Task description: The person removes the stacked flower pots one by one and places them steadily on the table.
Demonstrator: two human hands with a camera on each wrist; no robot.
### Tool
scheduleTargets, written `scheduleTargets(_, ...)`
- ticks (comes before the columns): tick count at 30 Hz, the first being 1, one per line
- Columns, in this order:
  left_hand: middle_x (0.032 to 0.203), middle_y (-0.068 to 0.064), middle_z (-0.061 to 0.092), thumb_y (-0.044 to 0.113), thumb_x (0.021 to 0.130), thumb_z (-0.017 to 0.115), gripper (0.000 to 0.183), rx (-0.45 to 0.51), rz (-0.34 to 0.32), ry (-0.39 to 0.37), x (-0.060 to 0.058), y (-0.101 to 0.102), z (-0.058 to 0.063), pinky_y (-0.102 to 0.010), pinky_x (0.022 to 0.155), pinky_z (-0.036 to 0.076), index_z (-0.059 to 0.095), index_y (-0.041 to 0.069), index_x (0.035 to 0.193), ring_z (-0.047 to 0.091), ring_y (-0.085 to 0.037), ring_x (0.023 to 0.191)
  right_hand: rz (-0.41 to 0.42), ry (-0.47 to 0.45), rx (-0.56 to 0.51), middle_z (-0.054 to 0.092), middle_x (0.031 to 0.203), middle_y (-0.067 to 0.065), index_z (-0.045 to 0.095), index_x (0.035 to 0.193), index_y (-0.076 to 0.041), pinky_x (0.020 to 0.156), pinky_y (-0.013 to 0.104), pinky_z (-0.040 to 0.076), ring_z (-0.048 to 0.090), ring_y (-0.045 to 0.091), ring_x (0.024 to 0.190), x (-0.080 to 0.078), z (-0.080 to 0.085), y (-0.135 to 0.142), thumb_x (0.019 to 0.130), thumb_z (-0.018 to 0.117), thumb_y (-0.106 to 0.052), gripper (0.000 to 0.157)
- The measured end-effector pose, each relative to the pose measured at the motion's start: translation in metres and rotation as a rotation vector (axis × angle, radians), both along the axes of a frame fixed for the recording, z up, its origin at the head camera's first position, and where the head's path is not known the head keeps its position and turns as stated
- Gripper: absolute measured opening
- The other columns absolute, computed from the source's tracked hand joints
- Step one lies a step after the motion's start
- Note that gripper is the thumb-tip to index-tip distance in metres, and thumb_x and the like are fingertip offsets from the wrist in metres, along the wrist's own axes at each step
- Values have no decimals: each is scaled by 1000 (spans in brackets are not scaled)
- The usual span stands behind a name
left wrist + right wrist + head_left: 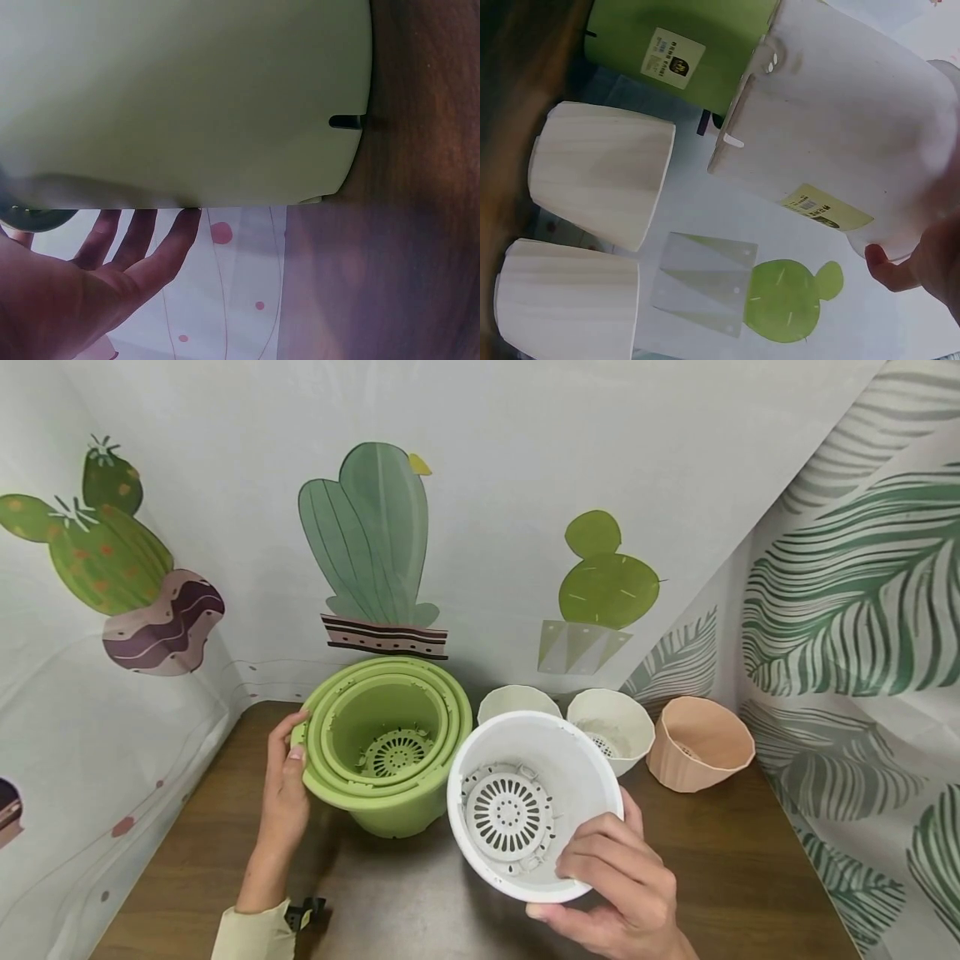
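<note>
In the head view, my left hand [285,789] holds the rim of a stack of nested green flowerpots [408,806] at its left side. The left wrist view shows several fingers [169,244] against the wall of the green pot [202,105]. My right hand [622,885] grips a white flowerpot [585,760] by its lower right rim, fingers inside and thumb outside. This pot is tilted with its mouth toward me, showing a slotted base. In the right wrist view, the white pot [855,127] is raised off the table and carries a yellow label.
Behind the white pot stand two small cream pots [517,700] [611,727], one partly hidden. A peach pot [701,743] is to their right. The brown wooden table [742,868] meets a cactus-printed cloth [495,527] at the back. A black strap [306,914] is at my left wrist.
</note>
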State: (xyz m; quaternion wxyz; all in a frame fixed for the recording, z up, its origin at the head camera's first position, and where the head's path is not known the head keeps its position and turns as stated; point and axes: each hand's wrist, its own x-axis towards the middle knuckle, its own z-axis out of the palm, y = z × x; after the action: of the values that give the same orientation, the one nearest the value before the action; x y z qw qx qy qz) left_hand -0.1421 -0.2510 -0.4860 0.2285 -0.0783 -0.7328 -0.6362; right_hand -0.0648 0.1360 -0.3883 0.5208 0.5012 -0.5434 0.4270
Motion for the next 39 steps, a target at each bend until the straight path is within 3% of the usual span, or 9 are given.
scheduleTargets(15, 145, -8, 50, 12, 113, 31, 48, -19, 11, 2, -1, 1, 2, -20, 106, 41, 41, 11, 160, 58, -16, 116, -60, -65, 83, 64, 65, 2, 66, 63, -2, 114, 51, 36, 56, 20, 66, 1, -18, 7, 88, 89, -28, 43)
scheduleTargets(39, 142, -8, 52, 12, 112, 33, 49, 0, 4, 30, 2, 2, 1, -19, 103, 42, 42, 8, 159, 58, -16, 114, -86, -164, 238, 63, 71, -5, 66, 69, -9, 119, 47, 27, 58, 12, 70, 3, -67, 17, 89, 88, -35, 39)
